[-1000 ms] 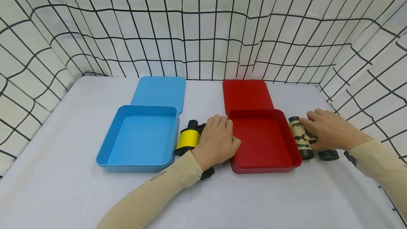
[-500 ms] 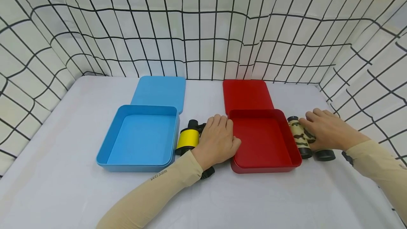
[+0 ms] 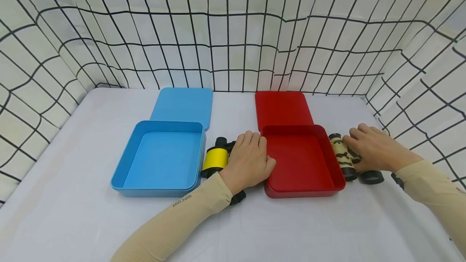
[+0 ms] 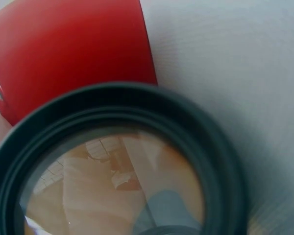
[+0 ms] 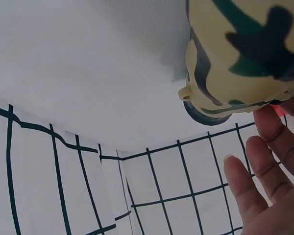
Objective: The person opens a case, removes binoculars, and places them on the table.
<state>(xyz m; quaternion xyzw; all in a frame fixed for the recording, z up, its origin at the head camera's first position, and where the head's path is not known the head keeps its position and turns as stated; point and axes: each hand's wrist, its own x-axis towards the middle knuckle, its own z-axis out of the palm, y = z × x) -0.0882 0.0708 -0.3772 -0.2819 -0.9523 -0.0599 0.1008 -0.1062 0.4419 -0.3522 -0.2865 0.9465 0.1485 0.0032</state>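
Observation:
Between the two boxes, my left hand (image 3: 249, 159) lies over a pair of yellow and black binoculars (image 3: 215, 159), gripping it with the fingers curled over its far side. A dark-rimmed lens (image 4: 122, 93) of it fills the lower left wrist view. At the right, my right hand (image 3: 378, 148) holds a pair of camouflage binoculars (image 3: 341, 153) by the middle, close beside the red box (image 3: 303, 194). Its patterned body (image 5: 255, 58) shows large in the right wrist view, with fingertips (image 5: 267, 122) at its edge. The thumb's hold is hidden there.
A shallow blue box (image 3: 156, 193) stands left of the yellow binoculars, its blue lid (image 3: 182, 104) lying behind it. Behind the red box is a red lid (image 3: 284, 110). White walls with a black grid (image 3: 227, 43) enclose the white table (image 3: 73, 213).
My right hand and the camouflage binoculars have shifted slightly left, towards the red box. My left hand and the yellow binoculars have stayed in place.

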